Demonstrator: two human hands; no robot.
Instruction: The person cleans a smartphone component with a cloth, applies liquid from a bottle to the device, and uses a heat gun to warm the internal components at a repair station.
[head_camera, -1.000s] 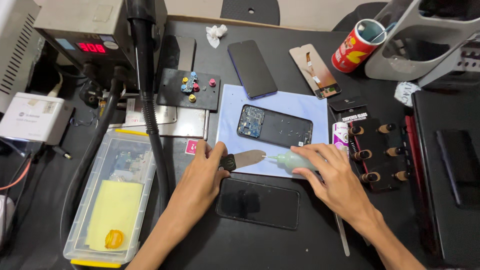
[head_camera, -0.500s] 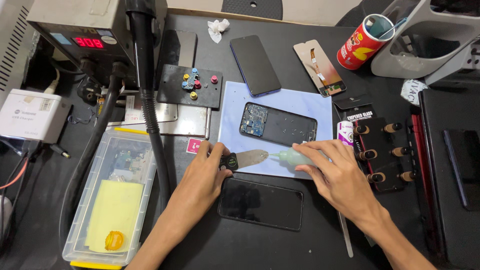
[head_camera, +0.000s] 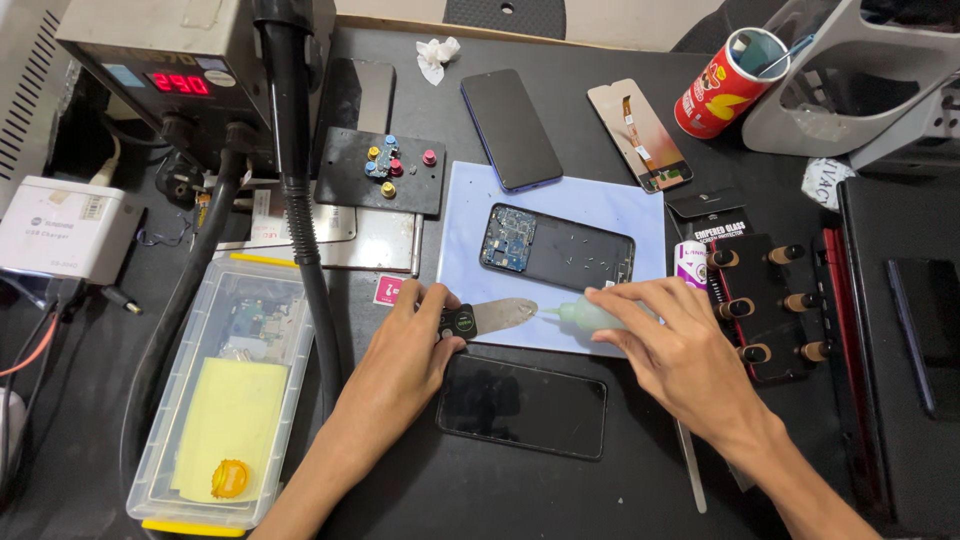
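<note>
Gripping the black handle of a flat metal spatula (head_camera: 492, 318), the left hand (head_camera: 410, 345) rests near the middle of the dark bench (head_camera: 560, 490), its blade lying on the front edge of a pale blue mat (head_camera: 580, 205). To its left, by the bench's left edge, a clear plastic box (head_camera: 225, 400) holds a yellow sheet and small parts, and a soldering station (head_camera: 190, 75) with a red display stands at the far left corner. Just in front of the spatula lies a black phone (head_camera: 522, 407), screen up. On the mat sits an opened phone (head_camera: 557, 249) with its circuit board showing. Further right, the right hand (head_camera: 690, 360) is closed around a small pale green bottle (head_camera: 580, 315), its nozzle touching the spatula's tip. A rack of screwdrivers (head_camera: 765, 300) lies just beyond, and a red can (head_camera: 725, 85) stands near the far right corner.
</note>
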